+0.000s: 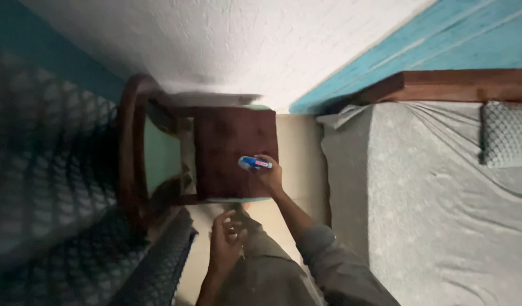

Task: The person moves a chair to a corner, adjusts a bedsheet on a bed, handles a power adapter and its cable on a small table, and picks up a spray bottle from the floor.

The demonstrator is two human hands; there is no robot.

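Reaching right hand (270, 174) gripping blue tube (254, 163) over chair (232, 153) — left hand (226, 242) open, low

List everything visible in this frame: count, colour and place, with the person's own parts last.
Chair: one, dark brown seat, wooden back with green panel, centre.
Tube: one, blue with white and red, held over the chair seat.
Bed: one, grey-green sheet, brown wooden frame, right.
Pillow: one, grey patterned, far right on the bed.
Curtain: one, dark patterned fabric, left.
Wall: white, with teal painted bands, top.
Floor: beige, between chair and bed.
Right hand: fingers closed on the tube, grey sleeve.
Left hand: holds nothing, fingers loosely curled, below the chair.
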